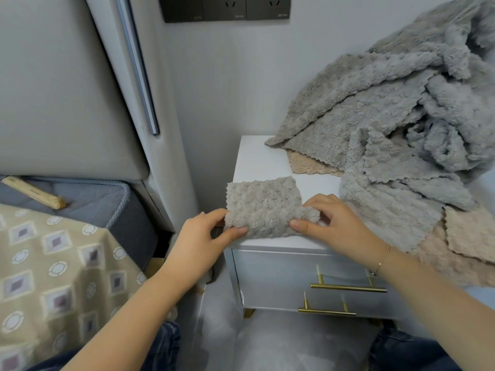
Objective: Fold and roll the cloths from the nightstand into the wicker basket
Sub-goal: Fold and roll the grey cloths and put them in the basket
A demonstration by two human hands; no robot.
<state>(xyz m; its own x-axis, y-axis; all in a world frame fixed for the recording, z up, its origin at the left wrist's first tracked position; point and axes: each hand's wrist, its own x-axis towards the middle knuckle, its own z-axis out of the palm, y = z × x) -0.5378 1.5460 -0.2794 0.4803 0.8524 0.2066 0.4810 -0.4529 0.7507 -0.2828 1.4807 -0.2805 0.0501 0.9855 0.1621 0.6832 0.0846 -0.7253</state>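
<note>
Left hand (206,234) pinches the near-left edge of the cloth (263,200); right hand (334,222) pinches its near-right edge, which is curled into a partial roll. The cloth is grey-beige, plush, with a bumpy pile and scalloped edges, folded into a rectangle on the nightstand (257,159) front. At 2 o'clock, touching the nightstand top, lies a heap (396,129) of grey and beige cloths.
</note>
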